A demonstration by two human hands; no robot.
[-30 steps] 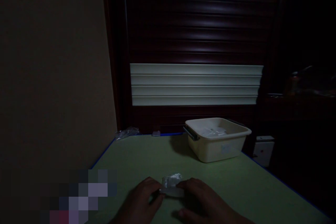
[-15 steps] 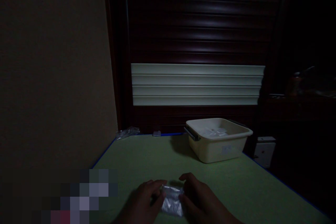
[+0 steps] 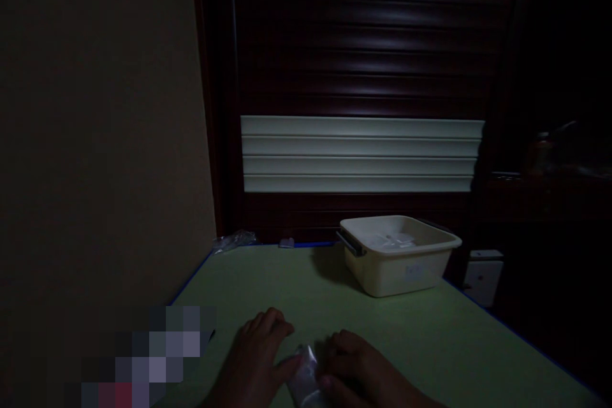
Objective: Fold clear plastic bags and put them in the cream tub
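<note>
A small shiny clear plastic packet (image 3: 306, 379) lies low on the green tabletop, between my hands. My left hand (image 3: 261, 357) is on its left, with the fingers raised and spread from the thumb; only the thumb tip touches the packet's upper left edge. On the other side, my right hand (image 3: 361, 366) has its fingers curled, and its thumb and fingertips grip the packet's right edge. What the packet contains is too dark to make out.
A cream plastic bin (image 3: 396, 274) with dark handles and clear plastic inside stands at the table's far right. Crumpled clear plastic (image 3: 235, 241) lies in the far left corner. A wall (image 3: 109, 140) borders the left side. The green table (image 3: 272, 280) has a blue edge.
My left fingers have lifted off the packet and spread, leaving the thumb on it. My right fingers have curled in, and the packet has turned and shifted slightly left.
</note>
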